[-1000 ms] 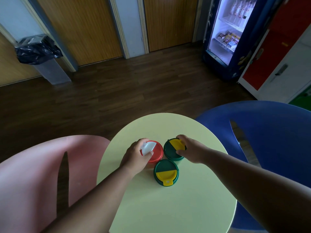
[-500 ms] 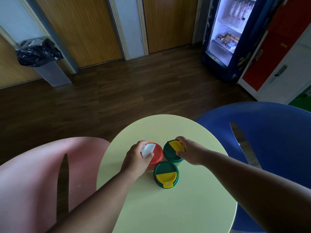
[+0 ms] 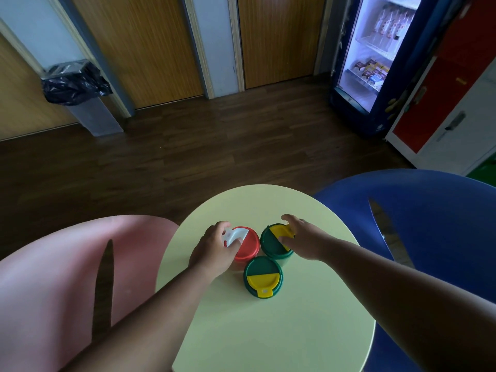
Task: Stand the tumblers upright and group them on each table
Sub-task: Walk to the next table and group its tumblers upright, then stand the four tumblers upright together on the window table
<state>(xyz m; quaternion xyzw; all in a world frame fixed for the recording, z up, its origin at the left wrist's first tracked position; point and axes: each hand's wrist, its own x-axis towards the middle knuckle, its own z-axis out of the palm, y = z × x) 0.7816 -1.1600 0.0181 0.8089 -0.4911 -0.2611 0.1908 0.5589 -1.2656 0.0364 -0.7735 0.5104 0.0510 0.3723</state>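
Observation:
Three tumblers stand upright in a tight cluster on the round pale-yellow table (image 3: pixel 268 331). The red-lidded tumbler (image 3: pixel 248 248) with a white flap is at the left, and my left hand (image 3: pixel 214 251) wraps around its left side. A green tumbler with a yellow flap (image 3: pixel 272 241) stands at the right; my right hand (image 3: pixel 303 237) rests on its lid and far side with fingers curled over it. A second green tumbler with a yellow flap (image 3: pixel 263 276) stands nearest me, untouched.
A pink chair (image 3: pixel 53 277) stands left of the table and a blue chair (image 3: pixel 429 224) right of it. Dark wooden floor lies beyond. A bin with a black bag (image 3: pixel 77 87) sits by the far wall, and a lit drinks fridge (image 3: pixel 373 57) at the right.
The far green tumbler and the red one have stayed together in the cluster. My right hand's fingers have spread a little over the green lid. My left hand has barely moved.

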